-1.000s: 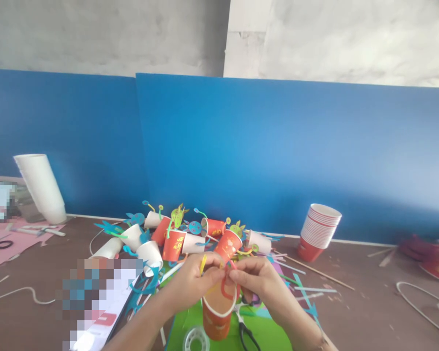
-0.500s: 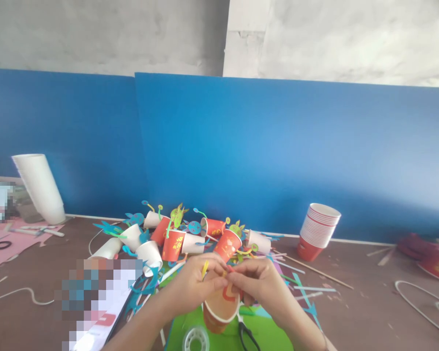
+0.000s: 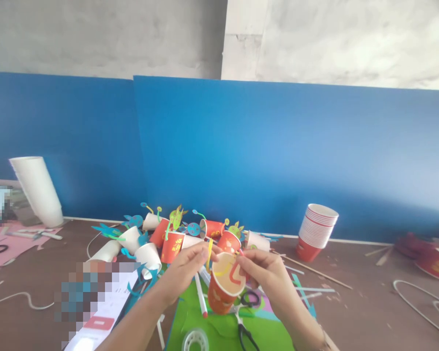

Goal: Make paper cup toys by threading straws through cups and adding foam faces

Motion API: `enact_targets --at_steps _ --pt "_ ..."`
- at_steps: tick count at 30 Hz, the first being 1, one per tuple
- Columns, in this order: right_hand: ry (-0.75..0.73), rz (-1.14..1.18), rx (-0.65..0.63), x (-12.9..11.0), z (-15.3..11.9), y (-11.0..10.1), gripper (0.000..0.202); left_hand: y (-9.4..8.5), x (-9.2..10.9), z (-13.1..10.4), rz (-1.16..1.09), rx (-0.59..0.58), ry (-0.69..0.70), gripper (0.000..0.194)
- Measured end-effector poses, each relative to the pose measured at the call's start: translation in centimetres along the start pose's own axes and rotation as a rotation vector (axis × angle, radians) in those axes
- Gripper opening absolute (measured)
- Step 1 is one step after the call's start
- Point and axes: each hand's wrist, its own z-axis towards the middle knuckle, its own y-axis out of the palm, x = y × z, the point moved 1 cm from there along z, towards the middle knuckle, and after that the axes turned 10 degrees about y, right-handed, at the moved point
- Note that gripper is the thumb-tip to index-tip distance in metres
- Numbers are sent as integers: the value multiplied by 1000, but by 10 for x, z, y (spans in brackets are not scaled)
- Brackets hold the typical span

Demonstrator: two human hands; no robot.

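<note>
A red paper cup (image 3: 219,298), its open mouth tilted toward me, is held up between my hands over a green sheet. Over its left rim hangs a thin bent yellow straw (image 3: 209,254); the fingers of my left hand (image 3: 186,272) are pinched on it. A bent red straw (image 3: 235,279) shows inside the cup at the right rim, where the closed fingers of my right hand (image 3: 266,271) grip it. Below the cup lie black-handled scissors (image 3: 246,336). A white marker with a red tip (image 3: 200,297) lies beside it, and a clear tape roll (image 3: 195,336) sits nearer me.
Paper cups with straw and paper-cutout parts, such as a red one (image 3: 173,247), lie heaped behind. A red-white cup stack (image 3: 317,231) stands right, a white cup stack (image 3: 38,192) far left. A phone (image 3: 104,304) lies left; a blue partition (image 3: 270,156) closes the back.
My hands have moved apart from over the cup's mouth to its two sides. The cup has shifted up and right, exposing the straws inside, the marker and more of the scissors.
</note>
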Motion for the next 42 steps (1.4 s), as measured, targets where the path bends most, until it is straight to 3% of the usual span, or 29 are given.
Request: enact_targets --at_steps 6,11,13,17,19,22,24,28,30,37,42 --pt "-60 -120 -157 3 -7 12 37 11 -7 -3 114 -165 -33 47" --pt "33 -153 -228 2 -9 16 37 10 -7 -6 197 -297 -51 48" --pt "42 -129 -226 5 -7 14 38 9 -5 -5 197 -266 -25 46" --pt "32 -57 -140 10 0 9 39 7 -6 -2 69 -80 -54 45" --pt "41 -35 -111 10 2 8 41 7 -10 -2 -47 -70 -121 59" --pt "23 6 -78 7 3 7 42 8 -19 -3 -190 -131 -167 100" --pt "2 34 -62 5 3 6 41 9 -25 -4 -194 -162 -183 109" --pt "3 72 -16 5 5 2 37 14 -31 -2 -98 -122 -177 74" --pt "-3 40 -5 6 7 1 37 16 -31 -2 -80 -95 -158 65" --pt "-224 -220 12 14 8 5 21 24 -27 -7 -38 -216 -258 54" --pt "-209 -232 25 10 10 1 30 20 -35 -4 -115 -119 -204 61"
